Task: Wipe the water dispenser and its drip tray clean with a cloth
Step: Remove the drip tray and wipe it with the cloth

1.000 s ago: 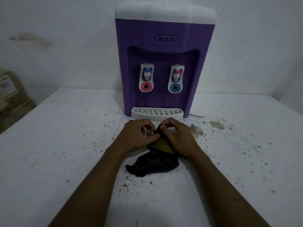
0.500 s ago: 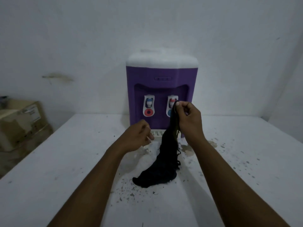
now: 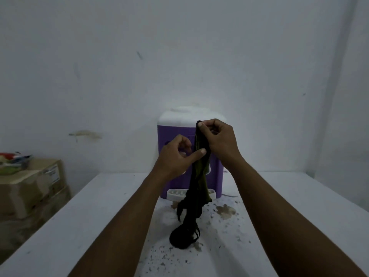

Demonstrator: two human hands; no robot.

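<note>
- Cloth (image 3: 196, 196): dark, thin, limp rag w/ an olive-yellow side showing. It hangs as a long twisted strip in front of the water dispenser (image 3: 171, 134). Top end is held high; bottom end lies coiled near the middle of the tabletop (image 3: 99, 226), just in front of the drip tray (image 3: 175, 193).
- Right grip (image 3: 219, 142): thumb & forefinger pinch the cloth's top corner, other fingers curled.
- Left grip (image 3: 175, 158): fingers curled, thumb tip on the strip lower down. Can't tell if it really pinches or only touches.
- Handling, my guess: v. light, soft, no stiffness, so it'll droop & bunch. Frayed loops at the bottom could snag in the tray's slots. Better bundled into a pad in the palm for wiping than held by a corner.
- Water dispenser: stands at the far edge of the tabletop, approx centre, close to the wall (image 3: 179, 56). Boxy shape, smooth purple plastic body, white & rounded on top. Looks hard & slick, prob. light enough to slide if pushed hard, so steady it w/ the other grip.
- Drip tray: small, white plastic, slotted grille, at the dispenser's foot. The slots prob. need a cloth edge pushed in.
- Tabletop: white, matt, w/ dark specks (image 3: 159, 254) & a brownish stain (image 3: 225, 210) just right of the tray.
</note>
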